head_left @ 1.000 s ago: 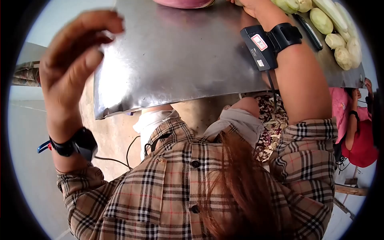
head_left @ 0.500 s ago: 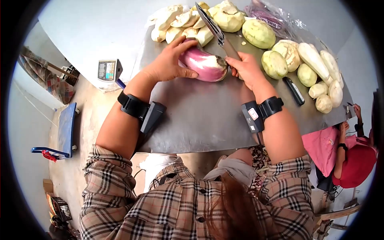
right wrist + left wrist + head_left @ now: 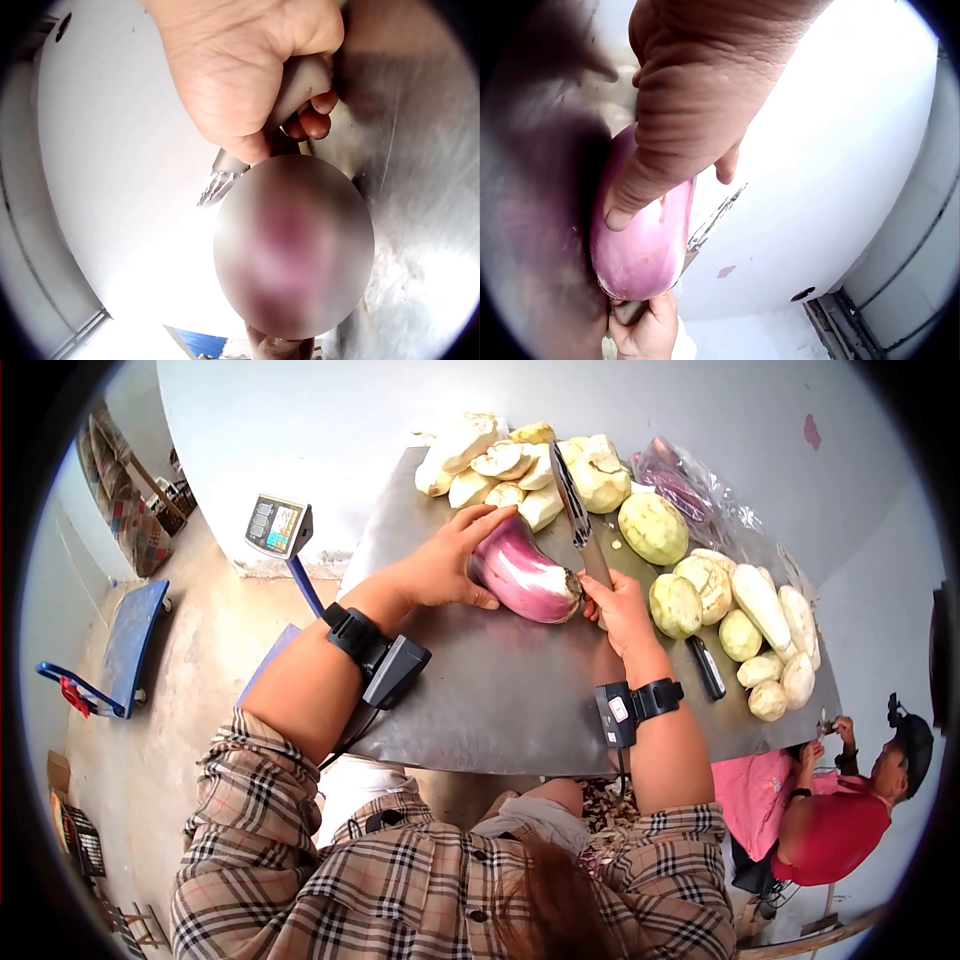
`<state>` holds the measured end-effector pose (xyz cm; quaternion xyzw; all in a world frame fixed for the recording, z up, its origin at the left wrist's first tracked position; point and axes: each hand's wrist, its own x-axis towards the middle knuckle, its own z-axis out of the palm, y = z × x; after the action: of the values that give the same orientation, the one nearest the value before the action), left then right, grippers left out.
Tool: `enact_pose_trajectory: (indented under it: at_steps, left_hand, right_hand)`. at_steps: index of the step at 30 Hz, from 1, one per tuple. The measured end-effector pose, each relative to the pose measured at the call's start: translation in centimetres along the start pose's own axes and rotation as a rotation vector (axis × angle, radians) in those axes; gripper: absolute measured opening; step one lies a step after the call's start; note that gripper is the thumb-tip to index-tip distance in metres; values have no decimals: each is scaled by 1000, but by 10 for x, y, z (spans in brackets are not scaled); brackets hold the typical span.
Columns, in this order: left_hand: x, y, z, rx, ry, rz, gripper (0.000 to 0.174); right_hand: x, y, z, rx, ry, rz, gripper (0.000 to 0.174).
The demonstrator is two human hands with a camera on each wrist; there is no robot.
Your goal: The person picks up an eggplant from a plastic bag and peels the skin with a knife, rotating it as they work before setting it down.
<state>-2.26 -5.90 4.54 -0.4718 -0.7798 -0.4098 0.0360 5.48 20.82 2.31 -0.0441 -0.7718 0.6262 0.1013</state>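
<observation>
A purple eggplant (image 3: 525, 575) lies on the metal table, its pale cut-looking end toward the right. My left hand (image 3: 450, 560) grips its far left part, thumb on the near side and fingers over the top. In the left wrist view the thumb presses on the purple skin (image 3: 641, 255). My right hand (image 3: 622, 610) holds a knife (image 3: 575, 500) by its light handle, fingers curled round it. The blade points up and away, beyond the eggplant. The right fingertips are right at the eggplant's end. A blurred oval covers most of the eggplant in the right wrist view.
Peeled pale eggplants (image 3: 465, 445) are piled at the back left, with several more peeled ones (image 3: 765, 605) on the right. A plastic bag (image 3: 690, 480) holds purple ones. A black-handled tool (image 3: 706, 668) lies nearby. Another person (image 3: 830, 815) sits at the right; a scale (image 3: 278, 526) stands left.
My left hand, raised bare at the left a second ago, has come onto the eggplant. The head view has tilted up, showing more of the table; the grip stays much the same since half a second ago.
</observation>
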Motion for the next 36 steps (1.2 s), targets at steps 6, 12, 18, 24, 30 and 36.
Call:
enact_pose_trajectory:
  at_steps: [6, 12, 18, 24, 30, 36]
  left_hand:
    - [-2, -14, 6, -116, 22, -97, 123]
    - [-1, -21, 4, -120, 35, -177, 122]
    - [9, -32, 0, -68, 61, -297, 99]
    - [25, -25, -5, 236, -79, -176, 89]
    - [45, -22, -24, 273, -263, -60, 91]
    - [40, -24, -30, 358, -264, 92, 95]
  right_hand:
    - [2, 9, -5, 53, -40, -42, 19]
    - [0, 5, -7, -43, 93, -42, 19]
    - [1, 1, -3, 44, 226, -110, 17]
    - [2, -2, -2, 52, 197, -66, 17]
    - [3, 0, -1, 59, 219, -92, 17]
    - [3, -4, -3, 5, 236, -38, 19]
